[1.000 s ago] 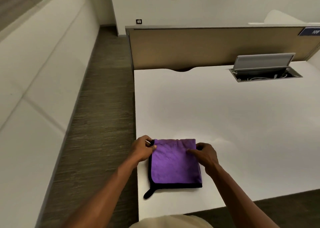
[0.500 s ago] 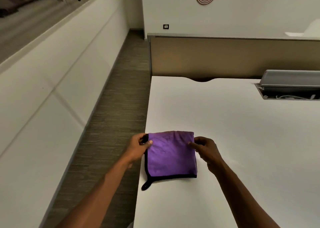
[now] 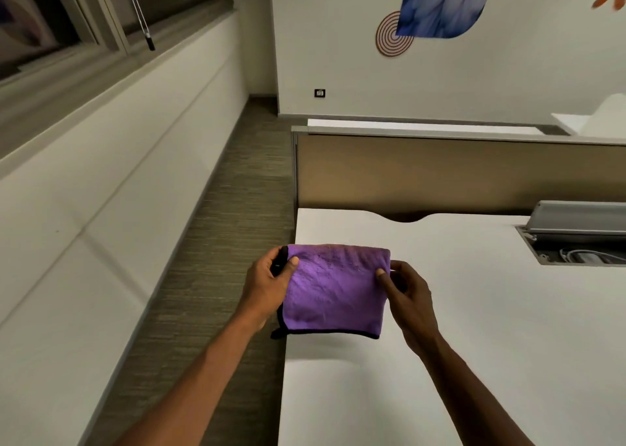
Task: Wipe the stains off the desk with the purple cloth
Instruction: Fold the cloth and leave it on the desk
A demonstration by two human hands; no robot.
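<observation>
Along the far edge, a tan divider panel (image 3: 457, 171) with a grey top rail, standing upright. To the right, an open cable hatch (image 3: 576, 247) with its grey lid (image 3: 579, 220) raised and pale cables inside. On the white back wall (image 3: 338, 56), a blue floral decal (image 3: 440, 1) overlapping a round motif of orange-brown rings (image 3: 389, 39), plus a small dark wall socket (image 3: 319, 93) lower down. At left, dark windows (image 3: 67, 5) with a blind wand (image 3: 142, 15) hanging, above a pale panelled wall (image 3: 101, 191). Grey striped carpet (image 3: 220, 242) between.
</observation>
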